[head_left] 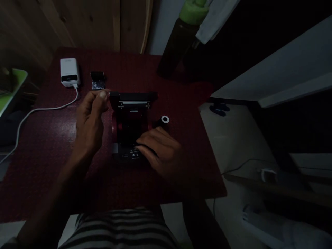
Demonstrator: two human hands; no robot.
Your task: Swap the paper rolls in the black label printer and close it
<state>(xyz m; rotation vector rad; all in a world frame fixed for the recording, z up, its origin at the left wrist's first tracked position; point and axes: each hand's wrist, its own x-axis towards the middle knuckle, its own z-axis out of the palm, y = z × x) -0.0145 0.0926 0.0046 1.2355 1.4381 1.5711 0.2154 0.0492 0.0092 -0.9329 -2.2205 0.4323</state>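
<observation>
A small dark device that looks like a label printer sits on the red table, its lid raised and its inside in deep shadow. My left hand is closed, thumb and fingers pinching the lid's left corner. Over the front edge of the opening, just above the buttons, my right hand has its thumb and fingers drawn together; what they grip, if anything, is hidden in the dark. Beyond the right hand stands a black roll with a white ring-shaped end.
A white power bank with a white cable lies at the back left. Near it is a small dark roll with a printed strip. A dark bottle with a green cap stands at the back right of the table.
</observation>
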